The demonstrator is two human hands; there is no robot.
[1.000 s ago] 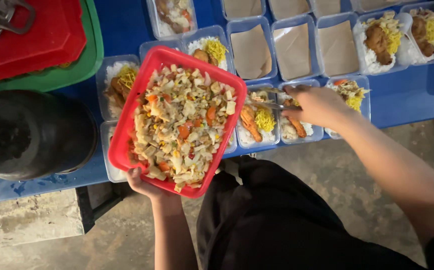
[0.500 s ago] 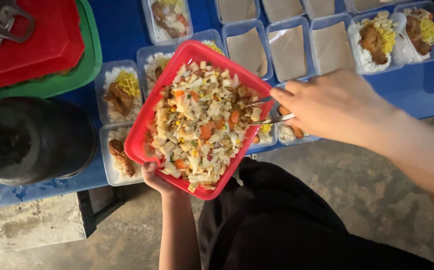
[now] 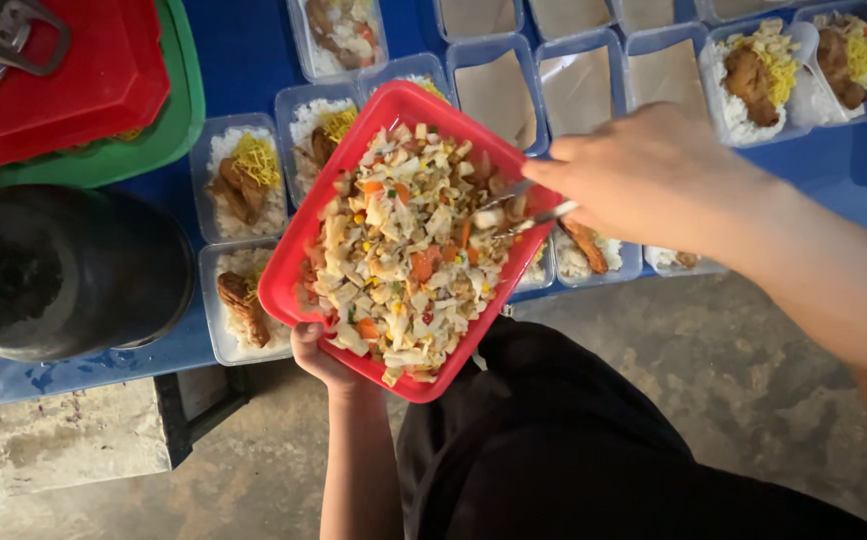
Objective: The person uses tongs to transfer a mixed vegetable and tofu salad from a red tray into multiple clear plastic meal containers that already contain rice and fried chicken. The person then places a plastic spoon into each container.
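Tongs [image 3: 524,205], pinched in the right hand [image 3: 654,175], dug into the vegetables; left hand [image 3: 319,350] gripped the red tray [image 3: 299,255]; several boxes [image 3: 499,95] held only paper.

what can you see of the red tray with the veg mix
The red tray is a shallow rectangular plastic dish with rounded corners, heaped with chopped mixed vegetables. It is held tilted above the blue table and its meal boxes. The left hand grips its near edge from below; the right hand dips a metal utensil into the food.
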